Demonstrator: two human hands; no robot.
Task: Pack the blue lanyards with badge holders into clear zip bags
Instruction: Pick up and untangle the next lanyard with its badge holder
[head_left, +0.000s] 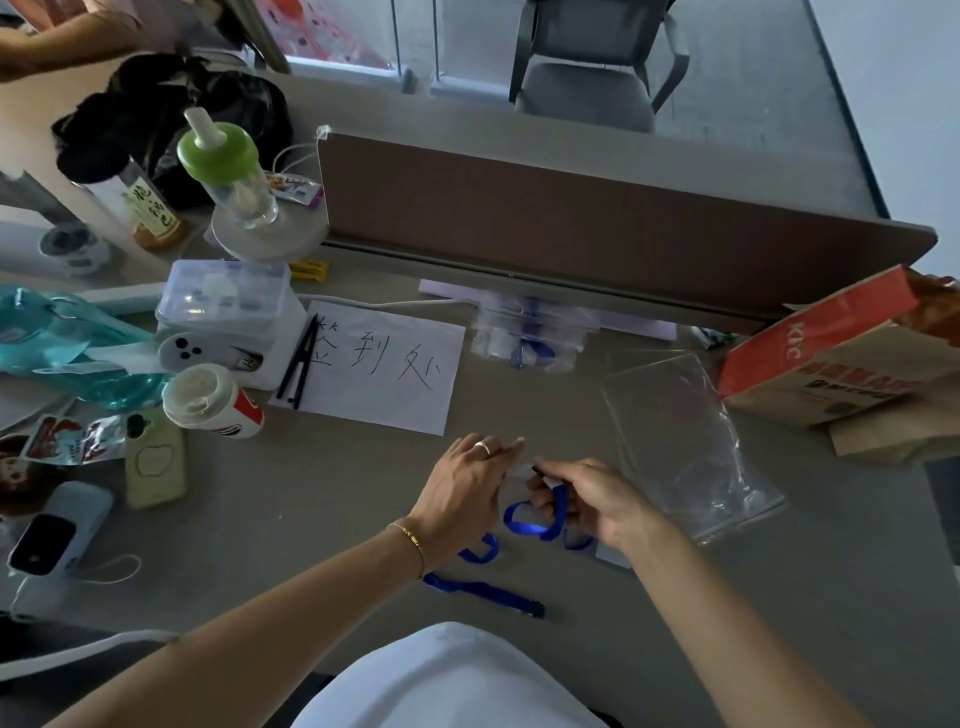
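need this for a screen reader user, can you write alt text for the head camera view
Seen from above, a person's left hand and right hand work together on a blue lanyard over a grey desk, the right hand gripping its strap. An empty clear zip bag lies just right of the hands, a handwritten paper sign behind them, and clutter at the left.

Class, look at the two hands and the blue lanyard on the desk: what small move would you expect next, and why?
Probably gather the loose strap. Both hands, left hand and right hand, pinch one end of the blue lanyard, while its tail trails across the desk toward the person. The empty clear zip bag lies just right, so coiling seems to come first.
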